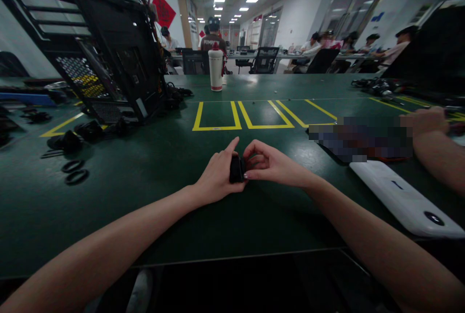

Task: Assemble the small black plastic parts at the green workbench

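My left hand is wrapped round a small black block-like object, its index finger stretched forward. What kind of object it is cannot be made out. From the other side my right hand pinches the object's right edge with curled fingers and thumb. Both hands are just above the green tabletop, near its front edge. Part of the object is hidden behind my fingers.
An open black computer case stands at left, with black cable bundles and two black rings before it. A white tumbler is behind. At right are a white slab-like device and another person's hand.
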A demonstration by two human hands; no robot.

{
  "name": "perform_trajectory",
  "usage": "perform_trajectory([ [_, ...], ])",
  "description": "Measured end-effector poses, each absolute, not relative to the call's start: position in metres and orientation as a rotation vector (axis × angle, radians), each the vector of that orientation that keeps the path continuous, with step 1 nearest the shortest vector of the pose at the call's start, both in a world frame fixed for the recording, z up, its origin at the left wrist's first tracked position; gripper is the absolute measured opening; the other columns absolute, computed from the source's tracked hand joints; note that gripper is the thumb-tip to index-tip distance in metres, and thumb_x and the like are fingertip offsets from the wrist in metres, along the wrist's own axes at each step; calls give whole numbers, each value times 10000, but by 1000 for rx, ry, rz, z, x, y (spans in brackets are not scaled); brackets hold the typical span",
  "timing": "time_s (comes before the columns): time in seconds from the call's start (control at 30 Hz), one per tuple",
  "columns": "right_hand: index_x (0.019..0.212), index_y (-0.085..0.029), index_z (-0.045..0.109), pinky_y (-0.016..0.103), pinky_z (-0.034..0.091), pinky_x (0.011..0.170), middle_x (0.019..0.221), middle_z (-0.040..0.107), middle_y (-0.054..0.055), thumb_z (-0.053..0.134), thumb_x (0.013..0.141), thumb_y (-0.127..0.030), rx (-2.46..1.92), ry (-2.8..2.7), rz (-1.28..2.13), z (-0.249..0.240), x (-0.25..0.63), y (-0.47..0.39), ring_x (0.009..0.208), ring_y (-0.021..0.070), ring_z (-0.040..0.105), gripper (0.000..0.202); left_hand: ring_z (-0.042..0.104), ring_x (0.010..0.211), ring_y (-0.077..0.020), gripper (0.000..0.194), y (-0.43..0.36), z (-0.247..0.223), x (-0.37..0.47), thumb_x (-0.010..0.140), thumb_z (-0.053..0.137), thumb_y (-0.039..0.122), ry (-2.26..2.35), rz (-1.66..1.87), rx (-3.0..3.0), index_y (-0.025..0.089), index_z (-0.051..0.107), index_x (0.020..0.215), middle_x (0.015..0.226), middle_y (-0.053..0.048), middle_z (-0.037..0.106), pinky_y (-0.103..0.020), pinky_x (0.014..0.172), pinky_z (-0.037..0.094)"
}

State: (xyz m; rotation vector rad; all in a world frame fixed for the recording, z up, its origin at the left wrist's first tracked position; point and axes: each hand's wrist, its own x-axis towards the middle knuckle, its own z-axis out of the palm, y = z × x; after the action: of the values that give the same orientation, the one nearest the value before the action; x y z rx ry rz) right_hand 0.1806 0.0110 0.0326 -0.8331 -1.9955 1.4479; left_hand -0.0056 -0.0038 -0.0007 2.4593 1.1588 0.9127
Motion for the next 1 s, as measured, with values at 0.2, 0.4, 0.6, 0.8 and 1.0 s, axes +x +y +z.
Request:
perform_trajectory([
  [0.2, 900, -189, 462, 300, 520, 734, 897, 503, 1, 661, 680, -236, -782, -1976, 1424, 30, 179, 12, 846, 135, 562, 300, 501, 961, -251, 901, -5, -1, -5, 678, 616, 312, 1169, 917, 2532, 162, 44, 1357, 1086, -105, 508, -428, 857, 381],
  [0.4, 911, -203, 506, 375, 452, 894, 943, 483, 9, 637, 680, -151, -727, -2094, 1127, 33, 177, 7, 943, 157, 516, 270, 501, 944, -244, 895, -5, 0, -7, 677, 618, 313, 1171, 930, 2527, 148, 58, 1355, 1084, -114, 503, -407, 832, 392],
  [0.6, 927, -198, 496, 373, 441, 911, 958, 478, 14, 631, 674, -123, -703, -2099, 1117, 33, 176, 7, 960, 158, 508, 296, 498, 967, -249, 907, -4, -1, -6, 666, 628, 307, 1159, 960, 2492, 169, 57, 1357, 1089, -108, 498, -421, 850, 386],
  [0.8, 962, -191, 474, 374, 452, 913, 984, 479, 19, 659, 659, -136, -766, -2013, 1210, 25, 176, 10, 985, 158, 515, 359, 497, 988, -256, 922, -2, -3, -6, 644, 646, 300, 1168, 1002, 2475, 163, 76, 1356, 1119, -116, 486, -433, 851, 398],
  [1.0, 967, -204, 500, 379, 477, 883, 995, 476, 27, 646, 680, -137, -722, -2077, 1087, 26, 176, 9, 996, 171, 507, 329, 494, 996, -255, 900, -4, -2, -7, 655, 642, 308, 1159, 997, 2451, 160, 91, 1351, 1132, -119, 483, -437, 865, 395],
])
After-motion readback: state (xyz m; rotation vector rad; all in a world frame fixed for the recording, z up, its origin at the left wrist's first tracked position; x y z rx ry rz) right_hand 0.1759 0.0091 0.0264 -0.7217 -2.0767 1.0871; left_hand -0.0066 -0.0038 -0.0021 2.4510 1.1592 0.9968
